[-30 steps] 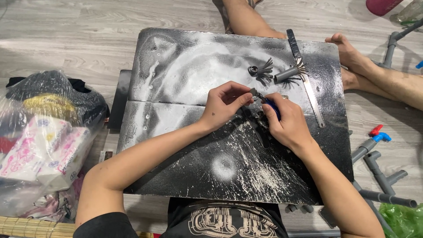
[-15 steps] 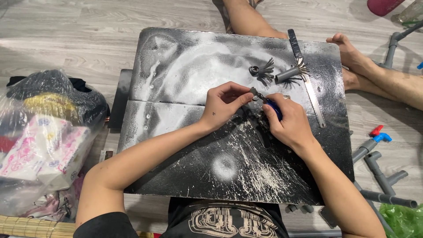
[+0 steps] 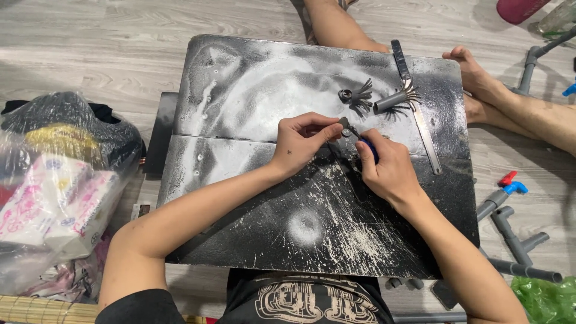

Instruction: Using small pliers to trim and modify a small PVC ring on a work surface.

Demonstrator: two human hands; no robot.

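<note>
Grey wooden floor surrounds us, and on it lies a dark board (image 3: 240,228) dusted with white powder, where we work. Our left hand (image 3: 300,144) pinches a small grey piece (image 3: 344,125) between thumb and fingers, near the middle of the board. Our right hand (image 3: 387,171) is closed around a blue-handled tool (image 3: 371,149), and its dark tip touches the piece. We judge this piece to be light, stiff and rather slippery because of the dust, so it is better held at its sides with the fingertips, close to the tool tip. Further on the board rest a short grey tube with cut fringes (image 3: 396,99), a small fringed ring (image 3: 355,96) and a long metal ruler (image 3: 417,111). Grey pipe fittings (image 3: 510,228) lie on the floor to the right, and a clear plastic bag (image 3: 54,198) to the left.
</note>
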